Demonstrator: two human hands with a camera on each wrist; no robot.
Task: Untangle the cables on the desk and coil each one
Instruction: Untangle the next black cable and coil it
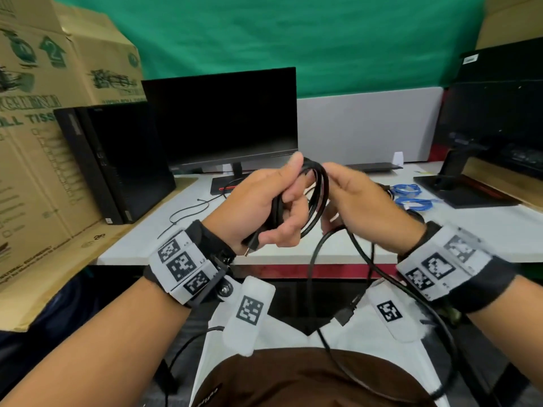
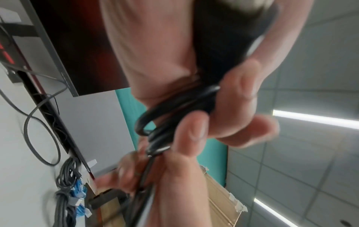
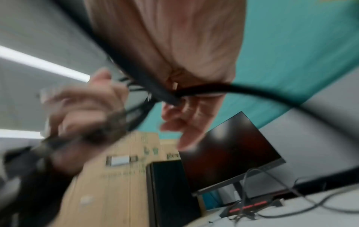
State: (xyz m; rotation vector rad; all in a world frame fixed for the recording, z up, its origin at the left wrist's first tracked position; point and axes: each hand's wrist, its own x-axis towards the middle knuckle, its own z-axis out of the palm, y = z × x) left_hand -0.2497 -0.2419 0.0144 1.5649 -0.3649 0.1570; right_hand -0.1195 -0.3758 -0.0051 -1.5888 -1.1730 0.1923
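White counter (image 1: 367,239) below; the black cable (image 1: 318,189) is held above its near edge. Left hand (image 1: 264,207) clamps the loops, right hand (image 1: 361,201) pinches the next turn — springy, light; I'd hold the bundle where loops cross.

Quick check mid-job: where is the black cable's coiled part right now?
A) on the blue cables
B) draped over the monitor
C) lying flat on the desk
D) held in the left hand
D: the left hand grips the loops of the black cable above the desk edge, while the right hand feeds its loose length.
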